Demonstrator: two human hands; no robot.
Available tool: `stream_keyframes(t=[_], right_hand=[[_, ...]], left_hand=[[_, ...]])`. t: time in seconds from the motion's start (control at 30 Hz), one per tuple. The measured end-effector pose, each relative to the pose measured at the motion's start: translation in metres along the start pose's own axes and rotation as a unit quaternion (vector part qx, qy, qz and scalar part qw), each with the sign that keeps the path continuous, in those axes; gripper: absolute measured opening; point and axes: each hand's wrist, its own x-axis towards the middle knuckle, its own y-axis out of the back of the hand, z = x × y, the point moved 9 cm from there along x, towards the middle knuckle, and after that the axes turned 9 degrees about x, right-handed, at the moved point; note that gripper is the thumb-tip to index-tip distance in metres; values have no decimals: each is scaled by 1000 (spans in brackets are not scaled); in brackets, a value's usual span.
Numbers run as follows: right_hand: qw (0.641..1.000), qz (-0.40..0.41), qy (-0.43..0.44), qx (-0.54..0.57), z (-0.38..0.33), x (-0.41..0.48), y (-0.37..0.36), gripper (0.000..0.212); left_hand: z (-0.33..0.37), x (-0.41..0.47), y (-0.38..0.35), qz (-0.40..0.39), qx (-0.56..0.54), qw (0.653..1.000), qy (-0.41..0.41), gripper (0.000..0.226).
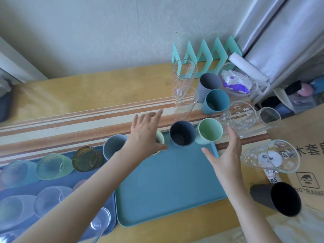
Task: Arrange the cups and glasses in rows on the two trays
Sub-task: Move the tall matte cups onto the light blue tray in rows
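A teal tray (168, 190) lies in the middle, with a navy cup (182, 135) and a light green cup (208, 131) along its far edge. My left hand (145, 134) hovers over a pale green cup (160, 137) at the same edge, fingers spread, mostly hiding it. My right hand (226, 151) is open over the tray's right edge. A dark blue tray (87, 183) on the left holds several tinted and clear glasses and a blue-grey cup (114, 146). Off the trays stand two tall clear glasses (184, 76), a grey cup (208, 85), a teal cup (216, 101), printed clear glasses (240, 116) and a black cup (278, 199).
A mint zigzag rack (206, 51) and a bowl with a wipes packet (236, 81) stand at the back right against the wall. A cardboard box (306, 155) lies at the right under a printed glass (273, 156). The wooden table (87, 95) stretches left.
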Motion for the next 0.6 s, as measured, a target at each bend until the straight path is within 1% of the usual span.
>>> stream_keyframes(t=[0.07, 0.13, 0.2, 0.27, 0.37, 0.43, 0.5, 0.6], right_hand=[[996, -19, 65, -64, -22, -4, -8, 93], [981, -69, 110, -145, -34, -2, -28, 103], [962, -118, 142, -203, -44, 5, -50, 110], [947, -156, 151, -238, -50, 12, -71, 111], [934, -165, 152, -279, -47, 22, -89, 106], [924, -169, 159, -305, -44, 26, -96, 96], [919, -162, 168, -317, -41, 27, -97, 86], [919, -148, 182, -318, -42, 25, -94, 82]], left_hand=[[-24, -13, 8, 3, -12, 999, 31, 105], [-43, -28, 11, 2, -25, 998, 53, 104], [-53, -42, 9, -3, -38, 997, 64, 102], [-60, -53, 4, -9, -49, 996, 78, 99], [-65, -63, -2, -19, -60, 993, 97, 94], [-65, -66, 0, -15, -70, 992, 103, 91], [-64, -65, 5, 5, -81, 992, 100, 87], [-59, -61, 16, 36, -94, 991, 88, 83]])
